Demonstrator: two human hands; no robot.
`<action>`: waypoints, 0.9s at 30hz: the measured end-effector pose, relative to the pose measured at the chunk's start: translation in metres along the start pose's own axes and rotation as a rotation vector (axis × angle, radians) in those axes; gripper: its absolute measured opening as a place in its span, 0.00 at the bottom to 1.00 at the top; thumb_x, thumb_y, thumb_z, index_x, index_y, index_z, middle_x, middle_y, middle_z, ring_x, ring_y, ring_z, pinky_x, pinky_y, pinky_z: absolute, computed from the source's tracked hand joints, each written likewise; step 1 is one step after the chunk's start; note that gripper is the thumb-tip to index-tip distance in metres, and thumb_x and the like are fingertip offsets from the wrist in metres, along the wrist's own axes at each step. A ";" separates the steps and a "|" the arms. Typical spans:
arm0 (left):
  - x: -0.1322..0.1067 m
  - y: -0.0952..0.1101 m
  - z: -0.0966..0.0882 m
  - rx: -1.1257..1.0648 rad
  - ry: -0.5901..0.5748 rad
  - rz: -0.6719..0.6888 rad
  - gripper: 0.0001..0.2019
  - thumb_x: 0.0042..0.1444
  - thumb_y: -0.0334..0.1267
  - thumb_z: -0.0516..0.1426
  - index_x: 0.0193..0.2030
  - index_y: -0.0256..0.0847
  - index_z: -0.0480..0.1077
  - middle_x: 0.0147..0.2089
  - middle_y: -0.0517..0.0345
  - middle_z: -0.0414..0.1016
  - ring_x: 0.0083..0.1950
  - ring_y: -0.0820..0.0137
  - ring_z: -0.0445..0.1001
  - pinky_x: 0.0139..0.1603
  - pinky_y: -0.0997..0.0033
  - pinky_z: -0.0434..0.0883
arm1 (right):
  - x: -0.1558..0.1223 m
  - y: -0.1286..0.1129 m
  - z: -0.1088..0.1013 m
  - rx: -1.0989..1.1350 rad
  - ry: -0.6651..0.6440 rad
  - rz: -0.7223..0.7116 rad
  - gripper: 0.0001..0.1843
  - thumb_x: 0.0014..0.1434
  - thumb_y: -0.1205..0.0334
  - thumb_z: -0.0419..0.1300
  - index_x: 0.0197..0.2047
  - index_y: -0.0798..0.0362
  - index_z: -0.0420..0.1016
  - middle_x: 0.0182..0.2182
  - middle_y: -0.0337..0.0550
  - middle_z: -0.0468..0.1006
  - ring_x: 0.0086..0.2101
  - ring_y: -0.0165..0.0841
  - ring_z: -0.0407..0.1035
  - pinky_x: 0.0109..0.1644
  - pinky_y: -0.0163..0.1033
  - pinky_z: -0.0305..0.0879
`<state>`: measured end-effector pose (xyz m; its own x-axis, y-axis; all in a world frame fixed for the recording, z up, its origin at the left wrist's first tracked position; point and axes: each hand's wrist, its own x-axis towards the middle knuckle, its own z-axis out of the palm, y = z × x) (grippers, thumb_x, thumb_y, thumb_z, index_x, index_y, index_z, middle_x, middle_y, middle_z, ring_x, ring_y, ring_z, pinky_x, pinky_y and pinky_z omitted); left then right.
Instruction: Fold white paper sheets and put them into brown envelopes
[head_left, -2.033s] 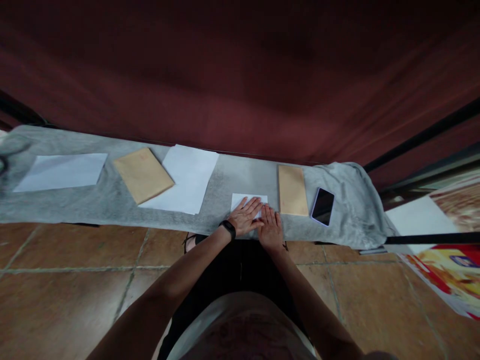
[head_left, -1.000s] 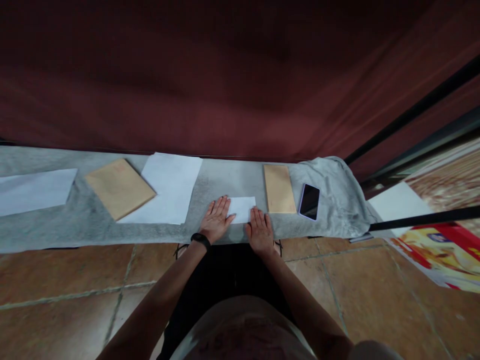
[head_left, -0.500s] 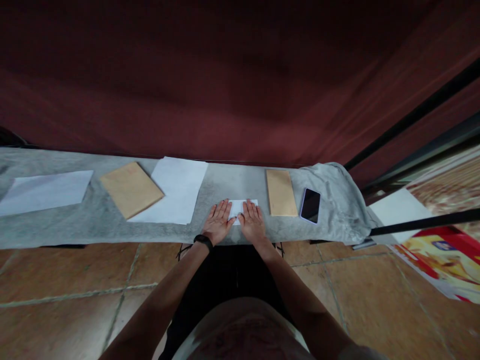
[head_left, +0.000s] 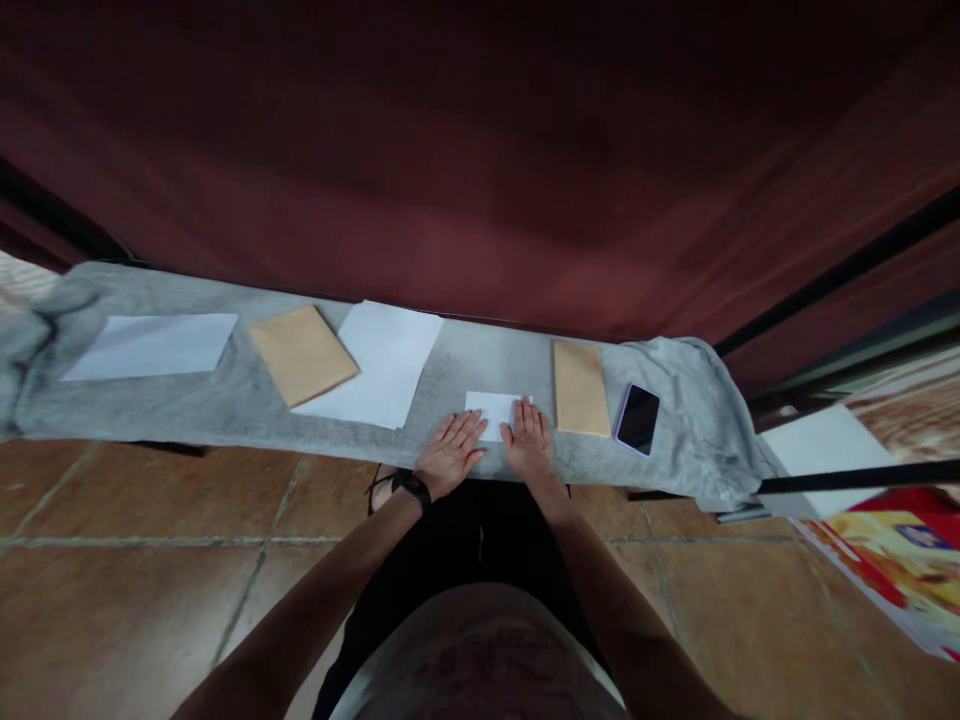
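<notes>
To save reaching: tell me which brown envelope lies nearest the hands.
The envelope just right of the right hand, beside the phone; the other envelope lies far left, overlapping a white sheet.

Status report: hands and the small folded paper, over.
Left hand, right hand open, flat. Folded paper at their fingertips. Brown envelope close beside it.

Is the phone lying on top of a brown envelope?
No, the phone lies directly on the grey cloth, to the right of a brown envelope.
</notes>
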<state>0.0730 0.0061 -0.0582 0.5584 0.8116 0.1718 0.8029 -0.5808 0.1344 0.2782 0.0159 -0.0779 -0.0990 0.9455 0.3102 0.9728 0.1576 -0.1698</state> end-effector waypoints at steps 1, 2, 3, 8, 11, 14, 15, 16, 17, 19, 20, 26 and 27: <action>-0.003 0.002 0.000 -0.007 -0.002 0.028 0.29 0.70 0.49 0.45 0.74 0.43 0.52 0.76 0.53 0.50 0.77 0.63 0.47 0.76 0.53 0.46 | 0.000 0.000 0.000 -0.001 0.003 -0.003 0.33 0.73 0.52 0.43 0.72 0.65 0.54 0.69 0.64 0.58 0.67 0.47 0.54 0.69 0.56 0.50; -0.005 0.003 -0.001 -0.011 -0.004 0.042 0.29 0.70 0.49 0.46 0.74 0.44 0.52 0.76 0.53 0.50 0.77 0.63 0.47 0.76 0.54 0.46 | 0.000 0.000 0.000 -0.003 0.004 -0.005 0.33 0.73 0.52 0.43 0.72 0.64 0.53 0.69 0.63 0.58 0.67 0.47 0.54 0.69 0.56 0.50; -0.007 0.004 -0.002 -0.013 -0.008 0.049 0.29 0.69 0.50 0.47 0.74 0.44 0.52 0.76 0.52 0.50 0.77 0.63 0.48 0.76 0.54 0.47 | -0.001 0.001 0.001 -0.006 0.000 -0.006 0.33 0.73 0.52 0.42 0.72 0.64 0.53 0.69 0.63 0.58 0.67 0.47 0.54 0.69 0.56 0.50; -0.011 0.002 -0.008 -0.025 -0.036 0.074 0.31 0.67 0.53 0.52 0.73 0.48 0.54 0.77 0.50 0.48 0.76 0.60 0.49 0.75 0.53 0.47 | -0.002 0.000 0.002 -0.038 -0.043 0.000 0.34 0.73 0.51 0.41 0.73 0.65 0.51 0.70 0.62 0.56 0.68 0.48 0.53 0.69 0.55 0.48; -0.013 0.001 -0.011 -0.030 -0.040 0.080 0.32 0.65 0.53 0.54 0.73 0.49 0.55 0.77 0.48 0.47 0.76 0.59 0.49 0.75 0.52 0.47 | -0.002 0.000 0.002 -0.027 -0.036 0.000 0.33 0.73 0.52 0.41 0.72 0.66 0.52 0.70 0.62 0.56 0.68 0.47 0.53 0.70 0.55 0.47; -0.014 0.002 -0.011 -0.034 -0.042 0.074 0.32 0.65 0.52 0.55 0.73 0.49 0.55 0.77 0.47 0.47 0.77 0.59 0.48 0.75 0.52 0.47 | -0.002 -0.001 0.000 -0.004 -0.030 -0.004 0.33 0.73 0.52 0.41 0.72 0.64 0.53 0.69 0.63 0.56 0.67 0.47 0.54 0.70 0.57 0.46; -0.014 0.002 -0.011 -0.036 -0.043 0.072 0.32 0.65 0.52 0.55 0.73 0.49 0.55 0.77 0.48 0.46 0.77 0.59 0.48 0.75 0.52 0.46 | -0.002 -0.001 -0.001 -0.004 -0.037 -0.002 0.33 0.73 0.52 0.41 0.72 0.64 0.53 0.69 0.64 0.56 0.67 0.47 0.54 0.70 0.58 0.46; -0.015 0.002 -0.011 -0.037 -0.045 0.071 0.32 0.65 0.52 0.55 0.73 0.49 0.55 0.77 0.48 0.46 0.77 0.59 0.48 0.76 0.52 0.46 | -0.002 -0.002 -0.002 -0.008 -0.047 0.002 0.33 0.73 0.52 0.41 0.72 0.64 0.52 0.69 0.64 0.56 0.67 0.47 0.53 0.70 0.59 0.46; -0.015 0.002 -0.010 -0.036 -0.045 0.070 0.32 0.65 0.52 0.55 0.73 0.49 0.55 0.77 0.49 0.46 0.77 0.59 0.48 0.76 0.52 0.46 | -0.002 -0.002 -0.003 -0.014 -0.059 0.007 0.33 0.73 0.52 0.42 0.73 0.64 0.51 0.69 0.65 0.56 0.68 0.47 0.53 0.70 0.59 0.45; -0.015 0.002 -0.009 -0.030 -0.044 0.074 0.32 0.65 0.52 0.54 0.73 0.49 0.54 0.77 0.49 0.46 0.77 0.60 0.47 0.76 0.52 0.45 | -0.003 -0.003 -0.005 -0.018 -0.065 0.016 0.33 0.72 0.52 0.42 0.73 0.64 0.50 0.70 0.64 0.55 0.68 0.47 0.52 0.70 0.59 0.46; -0.015 0.001 -0.009 -0.026 -0.040 0.075 0.32 0.65 0.52 0.54 0.73 0.50 0.54 0.77 0.50 0.46 0.77 0.60 0.47 0.76 0.52 0.45 | -0.004 -0.003 -0.006 -0.011 -0.055 0.015 0.33 0.72 0.53 0.42 0.73 0.64 0.50 0.70 0.64 0.55 0.68 0.47 0.52 0.69 0.59 0.47; -0.015 0.005 -0.006 -0.030 0.003 0.040 0.27 0.68 0.51 0.50 0.71 0.49 0.58 0.76 0.50 0.52 0.76 0.60 0.50 0.76 0.49 0.46 | -0.012 -0.001 -0.009 0.011 0.033 -0.006 0.32 0.72 0.55 0.44 0.72 0.64 0.53 0.68 0.63 0.59 0.67 0.47 0.55 0.68 0.57 0.50; -0.013 0.006 -0.006 -0.031 0.007 0.021 0.27 0.68 0.51 0.49 0.71 0.47 0.59 0.75 0.49 0.54 0.76 0.60 0.51 0.76 0.49 0.46 | -0.014 -0.001 -0.009 0.003 0.035 0.000 0.32 0.72 0.54 0.44 0.72 0.64 0.53 0.68 0.63 0.59 0.67 0.47 0.55 0.68 0.56 0.51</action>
<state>0.0693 -0.0086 -0.0539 0.5737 0.7986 0.1820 0.7838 -0.5998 0.1611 0.2805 0.0003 -0.0738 -0.0913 0.9351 0.3425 0.9722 0.1581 -0.1726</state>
